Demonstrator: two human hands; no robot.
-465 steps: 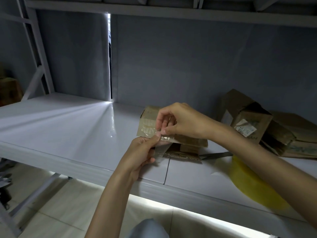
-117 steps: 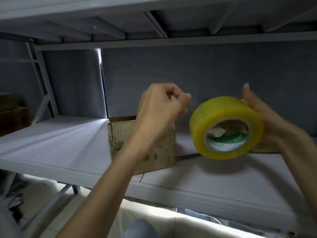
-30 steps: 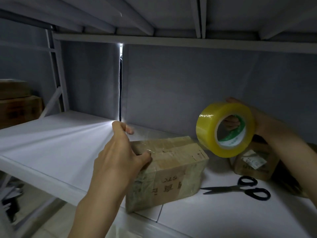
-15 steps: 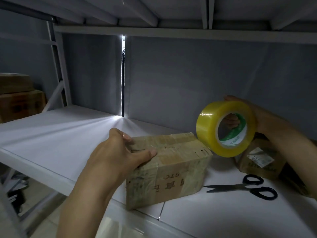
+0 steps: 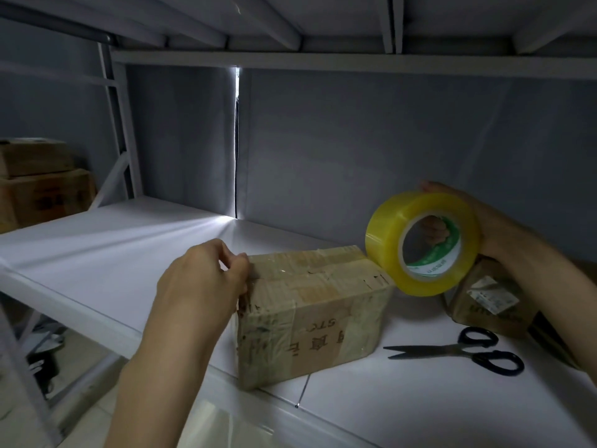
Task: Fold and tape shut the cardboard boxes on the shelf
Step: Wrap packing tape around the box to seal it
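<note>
A closed cardboard box (image 5: 313, 315) with old tape and printed characters lies on the white shelf (image 5: 106, 250), near its front edge. My left hand (image 5: 203, 282) presses against the box's upper left end, fingers curled over the edge. My right hand (image 5: 484, 221) grips a yellow tape roll (image 5: 420, 244), held upright just above the box's far right corner. A clear strip of tape seems to run from the roll along the box top to my left hand.
Black scissors (image 5: 458, 350) lie on the shelf right of the box. Behind them a second, flattened cardboard box (image 5: 484, 302) rests on the shelf. Stacked cartons (image 5: 42, 182) stand at the far left. Another shelf board hangs overhead.
My left hand slid from the top of the box to its left end. The tape roll dropped slightly toward the box's far right corner. The camera came closer.
</note>
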